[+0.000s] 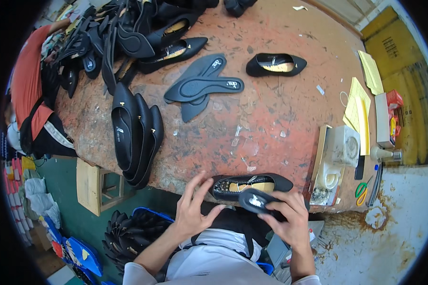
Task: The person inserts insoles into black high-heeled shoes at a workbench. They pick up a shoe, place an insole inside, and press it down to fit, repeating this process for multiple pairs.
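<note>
A black pointed shoe (281,182) lies on its sole at the table's near edge, toe to the right, its tan inside showing. My right hand (290,214) pinches a dark insole (253,201) with a pale print at its heel end. It hangs in front of the shoe and covers part of its near side; the rest of the insole is hidden by my fingers. Beside the shoe's heel is my left hand (191,209), thumb and fingers spread, with nothing in it. Whether its fingertips touch the shoe, I cannot tell.
Crossed insoles (199,89) and a single black shoe (277,65) lie farther back. Nested shoes (128,133) stand left, before a large shoe heap (128,38). At right are a tray (318,164) and scissors (362,192). A person in red (31,80) stands far left.
</note>
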`<state>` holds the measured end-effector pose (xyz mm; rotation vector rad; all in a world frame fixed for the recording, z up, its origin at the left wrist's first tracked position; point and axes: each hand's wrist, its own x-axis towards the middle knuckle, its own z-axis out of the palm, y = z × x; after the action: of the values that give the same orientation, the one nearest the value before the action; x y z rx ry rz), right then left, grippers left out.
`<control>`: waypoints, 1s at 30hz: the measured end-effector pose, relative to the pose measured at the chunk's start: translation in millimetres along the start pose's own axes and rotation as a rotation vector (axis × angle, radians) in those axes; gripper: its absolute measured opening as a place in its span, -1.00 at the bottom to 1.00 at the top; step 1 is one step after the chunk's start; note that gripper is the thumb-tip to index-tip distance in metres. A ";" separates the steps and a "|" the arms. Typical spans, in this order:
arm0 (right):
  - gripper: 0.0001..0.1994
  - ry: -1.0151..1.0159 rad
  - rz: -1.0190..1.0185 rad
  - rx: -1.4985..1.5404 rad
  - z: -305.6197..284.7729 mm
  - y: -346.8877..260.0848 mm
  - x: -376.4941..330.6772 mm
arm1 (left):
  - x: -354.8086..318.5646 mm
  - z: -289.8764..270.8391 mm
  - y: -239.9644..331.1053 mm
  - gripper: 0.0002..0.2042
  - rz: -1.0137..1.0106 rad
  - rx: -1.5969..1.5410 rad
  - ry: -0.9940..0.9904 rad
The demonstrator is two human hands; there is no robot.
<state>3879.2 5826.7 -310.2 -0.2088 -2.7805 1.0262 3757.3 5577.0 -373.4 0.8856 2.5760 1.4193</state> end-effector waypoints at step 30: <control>-0.54 -0.144 0.117 -0.298 62.9 -10.0 45.6 | 16.2 22.4 27.9 -0.53 -0.134 0.494 -0.449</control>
<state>3821.0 5788.1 -345.7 -0.3525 -3.0775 0.6669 3763.7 5613.6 -360.7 0.9238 2.5831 0.4710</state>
